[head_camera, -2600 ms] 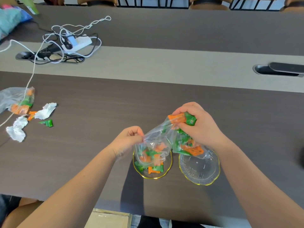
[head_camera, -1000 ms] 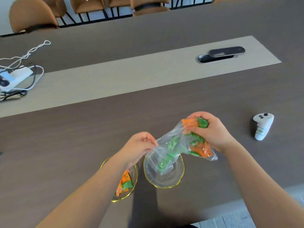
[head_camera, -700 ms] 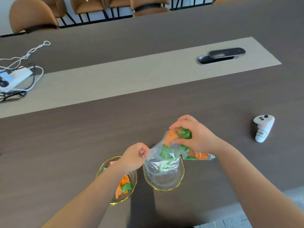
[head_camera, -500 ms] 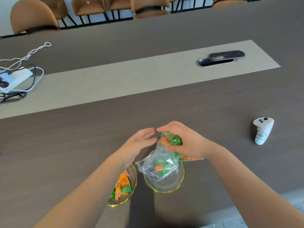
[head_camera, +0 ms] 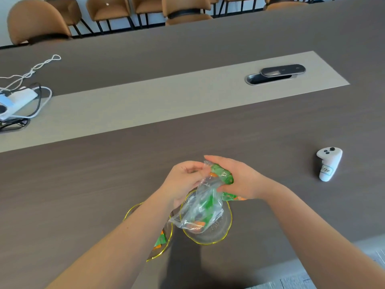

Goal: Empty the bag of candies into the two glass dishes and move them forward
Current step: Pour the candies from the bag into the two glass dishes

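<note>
Since 0.5 s ago, left hand (head_camera: 183, 180) is closed onto the clear candy bag (head_camera: 200, 207), fingers pinching its upper edge. Left glass dish (head_camera: 160, 243) is partly hidden under the forearm. Bag mouth hangs over the right glass dish (head_camera: 216, 232). Right hand (head_camera: 239, 180) is clamped around the bag's candy-filled end.

Bare forearms, no sleeves visible
</note>
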### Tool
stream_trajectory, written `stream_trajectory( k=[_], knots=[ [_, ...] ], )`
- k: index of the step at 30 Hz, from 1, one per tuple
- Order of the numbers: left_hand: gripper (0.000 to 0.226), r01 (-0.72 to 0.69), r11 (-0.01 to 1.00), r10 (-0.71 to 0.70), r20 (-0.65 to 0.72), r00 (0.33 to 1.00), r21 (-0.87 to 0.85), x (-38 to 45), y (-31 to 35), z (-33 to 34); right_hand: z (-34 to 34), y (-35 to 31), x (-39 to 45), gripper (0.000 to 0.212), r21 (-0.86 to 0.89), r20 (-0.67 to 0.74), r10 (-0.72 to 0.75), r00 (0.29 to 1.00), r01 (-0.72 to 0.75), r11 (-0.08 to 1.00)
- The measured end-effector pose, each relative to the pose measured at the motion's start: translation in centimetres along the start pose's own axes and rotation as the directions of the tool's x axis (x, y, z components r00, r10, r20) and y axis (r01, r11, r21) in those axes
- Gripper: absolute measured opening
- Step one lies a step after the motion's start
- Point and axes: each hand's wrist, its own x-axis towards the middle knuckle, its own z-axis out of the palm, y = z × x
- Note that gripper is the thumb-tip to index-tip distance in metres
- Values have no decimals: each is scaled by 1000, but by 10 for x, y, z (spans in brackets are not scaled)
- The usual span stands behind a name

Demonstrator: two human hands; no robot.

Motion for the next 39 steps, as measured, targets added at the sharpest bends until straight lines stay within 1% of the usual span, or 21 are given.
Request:
stream_trajectory(
  k=[1, 5, 8, 9, 10, 12, 13, 16, 19, 21, 24, 29, 32, 35, 39],
  knots=[
    [12, -16, 1000, 16, 7, 1000, -14, -1, 2, 1, -1, 0, -1, 86, 5, -2, 4, 1000, -4, 1000],
    [21, -66, 992, 80, 135, 988, -109, -1, 4, 1, -6, -1, -7, 88, 55, -13, 20, 1000, -19, 998],
    [19, -89, 985, 117, 190, 975, -147, -3, 7, 4, -10, 1, -10, 85, 98, -27, 42, 999, -39, 994],
    [19, -93, 984, 122, 194, 973, -153, -5, 8, 6, -10, 5, -11, 78, 137, -31, 57, 998, -52, 989],
    [21, -94, 982, 125, 193, 973, -163, -5, 9, 8, -10, 7, -13, 66, 172, -36, 69, 997, -61, 983],
    [26, -88, 979, 121, 179, 976, -185, -5, 10, 8, -11, 12, -16, 33, 152, -44, 100, 994, -92, 984],
    [27, -83, 977, 118, 175, 977, -197, -6, 10, 8, -10, 15, -17, 21, 139, -37, 126, 991, -120, 983],
    [29, -85, 974, 130, 211, 969, -209, -8, 10, 6, -10, 23, -20, 9, 198, -13, 225, 974, -218, 956],
    [29, -93, 965, 149, 222, 964, -246, -10, 11, 3, -11, 31, -22, 17, 149, 4, 272, 962, -270, 951],
    [28, -98, 960, 158, 217, 963, -264, -11, 13, 1, -12, 32, -24, 13, 115, 3, 299, 954, -297, 948],
    [26, -96, 957, 151, 188, 970, -273, -12, 12, -3, -16, 28, -29, 5, 148, -10, 354, 935, -348, 926],
    [27, -73, 950, 126, 159, 979, -304, -15, 11, -8, -23, 16, -30, 15, 138, -34, 373, 927, -365, 921],
    [28, -83, 943, 128, 122, 984, -322, -17, 9, -13, -27, 4, -30, 21, 182, -57, 351, 935, -336, 924],
    [27, -99, 931, 145, 106, 984, -351, -19, 11, -18, -32, -9, -32, 16, 241, -73, 321, 944, -296, 924],
    [29, -124, 924, 169, 97, 981, -361, -24, 16, -24, -37, -24, -34, 18, 283, -96, 274, 957, -238, 929]
  ],
)
